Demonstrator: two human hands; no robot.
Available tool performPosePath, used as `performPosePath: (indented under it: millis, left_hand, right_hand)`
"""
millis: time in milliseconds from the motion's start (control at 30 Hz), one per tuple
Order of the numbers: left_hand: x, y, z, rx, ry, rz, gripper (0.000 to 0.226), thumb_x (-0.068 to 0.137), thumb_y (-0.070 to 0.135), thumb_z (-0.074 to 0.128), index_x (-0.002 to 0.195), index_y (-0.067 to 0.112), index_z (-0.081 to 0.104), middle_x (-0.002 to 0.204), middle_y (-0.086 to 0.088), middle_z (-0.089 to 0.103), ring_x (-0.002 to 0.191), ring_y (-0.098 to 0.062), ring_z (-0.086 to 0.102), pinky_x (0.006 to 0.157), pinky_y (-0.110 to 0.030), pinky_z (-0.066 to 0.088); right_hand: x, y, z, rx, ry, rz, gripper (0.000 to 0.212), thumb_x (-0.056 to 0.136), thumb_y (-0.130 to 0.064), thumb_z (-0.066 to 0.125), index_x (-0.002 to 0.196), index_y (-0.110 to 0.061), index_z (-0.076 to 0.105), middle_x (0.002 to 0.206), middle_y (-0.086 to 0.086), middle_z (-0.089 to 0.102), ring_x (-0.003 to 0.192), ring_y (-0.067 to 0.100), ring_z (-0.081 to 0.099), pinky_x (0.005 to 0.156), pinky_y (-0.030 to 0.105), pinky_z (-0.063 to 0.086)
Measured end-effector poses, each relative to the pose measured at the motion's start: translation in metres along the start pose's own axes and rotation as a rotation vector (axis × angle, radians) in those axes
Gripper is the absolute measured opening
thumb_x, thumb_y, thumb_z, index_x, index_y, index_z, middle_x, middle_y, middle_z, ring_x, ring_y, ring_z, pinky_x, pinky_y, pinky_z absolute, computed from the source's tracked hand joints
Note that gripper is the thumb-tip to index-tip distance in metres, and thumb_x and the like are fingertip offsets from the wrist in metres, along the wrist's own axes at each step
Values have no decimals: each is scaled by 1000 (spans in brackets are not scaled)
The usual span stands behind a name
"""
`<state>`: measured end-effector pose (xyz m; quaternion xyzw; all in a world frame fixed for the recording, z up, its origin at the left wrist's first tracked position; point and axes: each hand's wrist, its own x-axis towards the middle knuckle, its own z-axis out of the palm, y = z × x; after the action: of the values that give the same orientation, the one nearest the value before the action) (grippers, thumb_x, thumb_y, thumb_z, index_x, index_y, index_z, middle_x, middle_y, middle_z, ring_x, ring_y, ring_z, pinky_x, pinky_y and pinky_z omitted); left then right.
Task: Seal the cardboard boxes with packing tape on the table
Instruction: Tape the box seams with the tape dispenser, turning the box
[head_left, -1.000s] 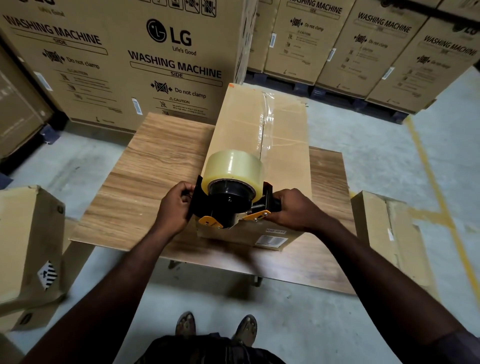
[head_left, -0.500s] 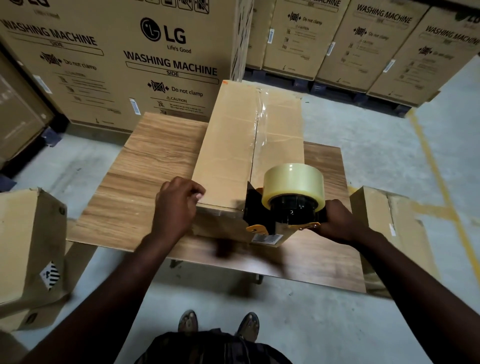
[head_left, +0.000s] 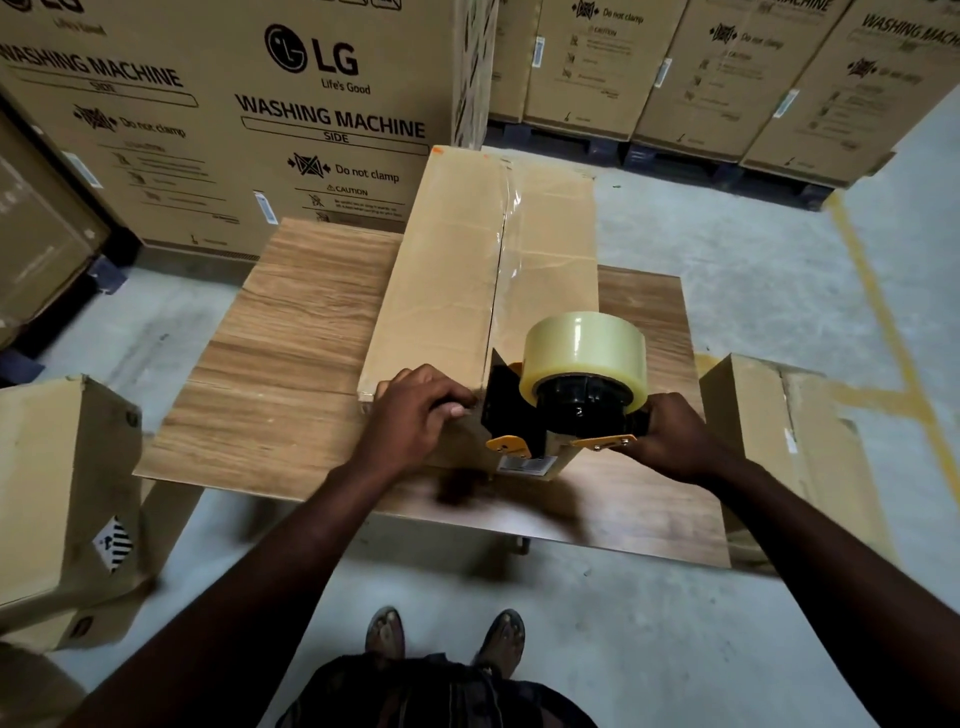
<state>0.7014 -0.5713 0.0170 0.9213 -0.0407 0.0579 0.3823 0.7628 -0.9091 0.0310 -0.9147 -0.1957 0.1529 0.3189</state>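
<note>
Right hand (head_left: 675, 441) grips the tape dispenser (head_left: 566, 415) by its handle at the box's (head_left: 457, 270) near right end. Left hand (head_left: 415, 410) curls over the box's near top edge, just beside the dispenser. Flaps closed, clear tape on the centre seam, contents hidden. Box lies lengthwise on the desk (head_left: 291, 364), with more desk showing on the left. Left carton (head_left: 62, 483) and right carton (head_left: 769, 431) flank the desk. The dispenser partly hides the box label.

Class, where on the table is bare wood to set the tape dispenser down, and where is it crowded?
Widest bare patch: the table left of the cardboard box. A narrower strip lies right of the box. Crowded: the box's near end, where the left hand and the right hand with the tape dispenser meet.
</note>
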Motion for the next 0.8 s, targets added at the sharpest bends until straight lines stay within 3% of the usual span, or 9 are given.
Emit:
performPosePath:
  millis: [67,133,200,233,333,433,567,667,800]
  left_hand:
    - [0,-1,-1,-26,0,5,17,88,27,66,98,38,73,96,16,63,99,-9,55,91,-42,40]
    - [1,-2,-2,-37,-5,12,17,87,32,63,99,39,72,96,17,63,99,-7,56,93,-47,44]
    - [1,-2,-3,-40,-12,10,18,87,33,62,101,39,72,97,18,63,99,-6,55,92,-51,46]
    - [1,-1,-3,-41,-12,8,18,87,33,61,101,39,72,97,18,63,100,-6,55,92,-51,46]
    - [2,5,2,-7,8,-26,20,87,33,60,101,40,72,97,17,62,101,-9,54,95,-50,43]
    - [2,20,10,63,14,-76,16,88,34,65,102,40,72,99,16,62,103,-10,51,94,-39,34]
    - [6,62,38,112,-85,0,13,90,32,67,101,39,70,100,15,61,103,-11,52,85,-32,27]
    - [12,89,60,139,-147,38,15,92,25,65,101,36,71,102,12,61,104,-15,52,87,-33,31]
    - [15,87,67,107,-139,11,15,91,23,67,97,37,70,98,13,59,101,-14,51,89,-36,35]
  right_hand:
    - [-10,10,-11,13,44,7,62,67,-82,70,88,-24,76,79,0,74,78,27,70,65,47,56]
    - [-24,19,-24,42,72,-11,51,67,-85,65,94,-42,75,89,-7,76,86,17,70,74,42,58]
    - [-37,23,-38,60,96,-29,24,72,-67,72,95,-65,66,92,-27,72,87,4,66,78,30,54]
    - [-42,24,-42,93,106,-33,31,75,-52,77,96,-69,62,94,-34,69,88,0,64,78,27,51]
    - [-48,38,-44,105,112,-61,56,83,-14,80,99,-64,62,95,-33,67,89,-9,62,76,22,49]
    - [-46,40,-38,75,153,-100,52,81,-18,70,105,-62,58,97,-25,68,94,-14,59,81,4,43]
    - [-47,47,-33,-2,172,-194,25,83,-40,61,109,-41,63,100,0,64,94,-5,52,80,4,41]
    - [-46,55,-31,15,169,-161,17,84,-35,64,101,-32,62,95,-5,66,91,-5,55,80,11,45]
    - [-49,57,-26,47,170,-121,15,85,-39,68,92,-53,67,87,-23,69,91,-7,63,75,13,49]
